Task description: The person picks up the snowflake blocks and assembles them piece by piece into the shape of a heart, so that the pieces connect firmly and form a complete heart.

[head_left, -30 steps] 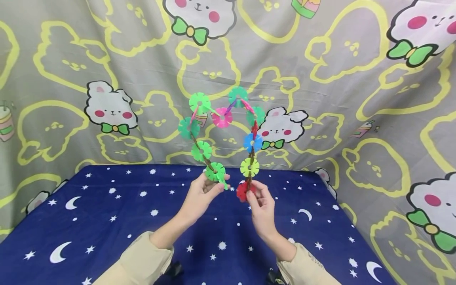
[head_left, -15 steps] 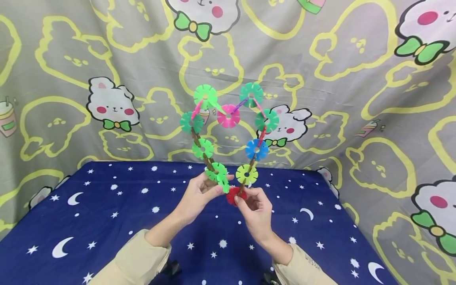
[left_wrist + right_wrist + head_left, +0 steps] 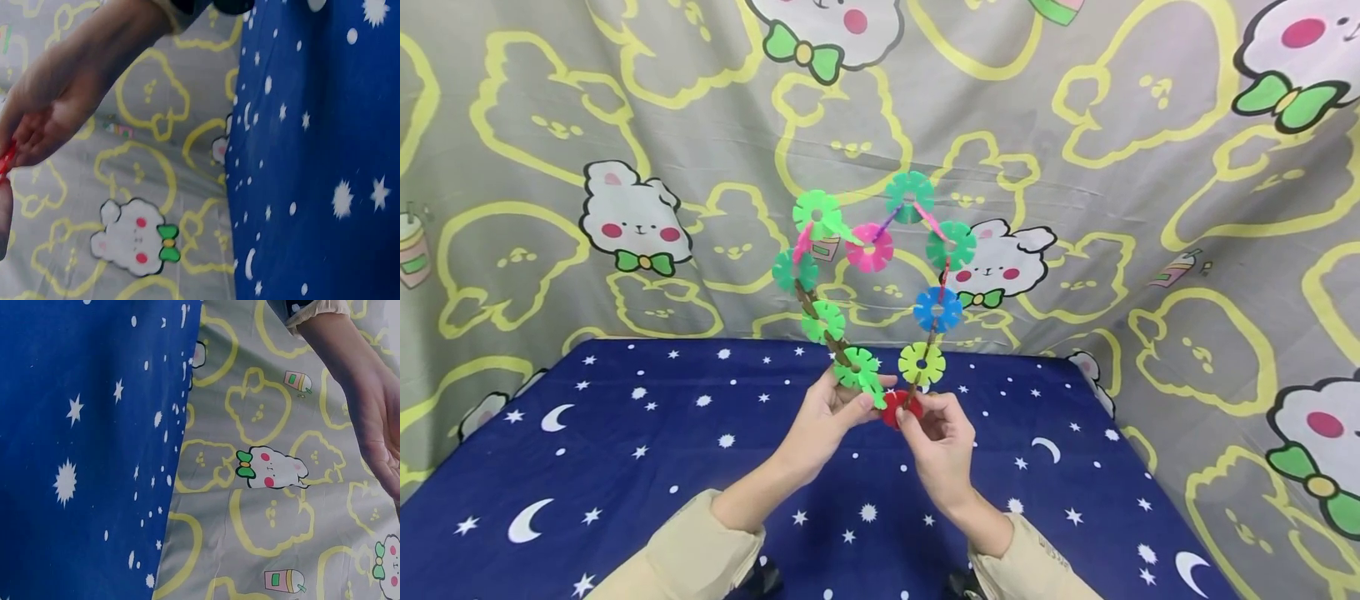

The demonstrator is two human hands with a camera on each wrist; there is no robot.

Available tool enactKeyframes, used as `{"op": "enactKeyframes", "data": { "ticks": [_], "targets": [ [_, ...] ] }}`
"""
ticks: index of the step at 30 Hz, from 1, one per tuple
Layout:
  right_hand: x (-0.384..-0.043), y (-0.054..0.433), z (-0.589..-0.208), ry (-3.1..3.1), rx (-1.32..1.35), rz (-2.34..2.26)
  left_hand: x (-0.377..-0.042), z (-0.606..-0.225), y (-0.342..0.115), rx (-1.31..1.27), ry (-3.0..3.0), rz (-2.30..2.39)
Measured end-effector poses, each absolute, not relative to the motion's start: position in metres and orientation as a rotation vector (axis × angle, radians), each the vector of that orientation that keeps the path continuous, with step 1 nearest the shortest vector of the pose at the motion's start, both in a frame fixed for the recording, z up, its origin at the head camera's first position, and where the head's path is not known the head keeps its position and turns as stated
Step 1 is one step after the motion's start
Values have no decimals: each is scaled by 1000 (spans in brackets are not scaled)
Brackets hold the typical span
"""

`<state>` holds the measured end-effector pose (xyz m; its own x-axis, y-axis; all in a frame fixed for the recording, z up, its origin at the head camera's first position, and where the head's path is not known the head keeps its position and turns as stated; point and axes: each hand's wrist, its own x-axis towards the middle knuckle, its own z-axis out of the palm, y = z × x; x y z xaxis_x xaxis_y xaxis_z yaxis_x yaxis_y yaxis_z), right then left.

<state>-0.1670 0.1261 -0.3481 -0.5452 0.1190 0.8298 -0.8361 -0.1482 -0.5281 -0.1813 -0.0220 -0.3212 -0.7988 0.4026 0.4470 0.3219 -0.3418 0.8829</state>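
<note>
A chain of notched interlocking discs stands above the table in a heart-like outline in the head view. My left hand [image 3: 822,423] pinches the lower left end, by a green disc [image 3: 856,367] with a smaller-looking tilted green disc [image 3: 872,390] at its tip. My right hand [image 3: 946,446] pinches the red disc [image 3: 895,408] at the lower right end. Both ends come very close; whether they interlock I cannot tell. Up the right side are a yellow disc [image 3: 922,364] and a blue disc [image 3: 937,309]; a pink disc [image 3: 869,248] forms the top dip. Red also shows between fingers in the left wrist view.
A dark blue cloth [image 3: 647,467] with white stars and moons covers the table below the hands. Behind it and at the sides hangs a grey curtain [image 3: 730,150] with yellow outlines and white rabbits.
My right hand has moved left, bringing the red disc from apart to right beside the green end. The upper chain has swayed right and then partly back left.
</note>
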Motion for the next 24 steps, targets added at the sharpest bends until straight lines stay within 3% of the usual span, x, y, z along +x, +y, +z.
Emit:
{"op": "enactKeyframes", "data": {
  "ticks": [13, 24],
  "targets": [
    [-169, 115, -349, -1351, 627, 1894, -180, -326, -6, 925, 1718, 2460],
    [-173, 125, -352, -1511, 624, 1917, -187, -315, -17, 997, 2102, 2211]
  ]
}}
